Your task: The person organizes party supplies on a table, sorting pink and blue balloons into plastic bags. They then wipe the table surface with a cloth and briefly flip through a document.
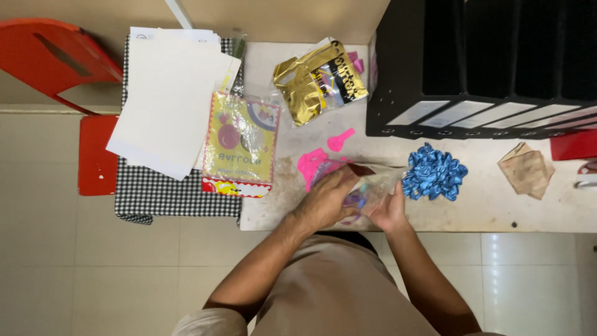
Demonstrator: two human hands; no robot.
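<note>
Left hand (326,200) lies curled over a clear bag (373,186) at the near edge of the bench (491,205), fingers closed on the plastic; whether anything small is pinched under them cannot be told. Right hand (390,210) clasps the same bag from its 5 o'clock side, fingers wrapped onto it. Purple pieces (356,200) show through the plastic between the two hands.

At 10 o'clock from the left hand, touching the bag: a heap of pink balloons (313,165), one more pink balloon (339,140) just beyond it. At 3 o'clock from the bag, just beside it: a pile of blue balloons (434,174).

Further out, at 12 o'clock: gold packet (318,81). At 9 o'clock: yellow balloon packet (241,143) over a checked cloth (161,196), white paper (168,102) on the cloth. At 2 o'clock: black file rack (485,68). At 3 o'clock, well apart: crumpled brown paper (526,169). Red chair (68,74) at far left.
</note>
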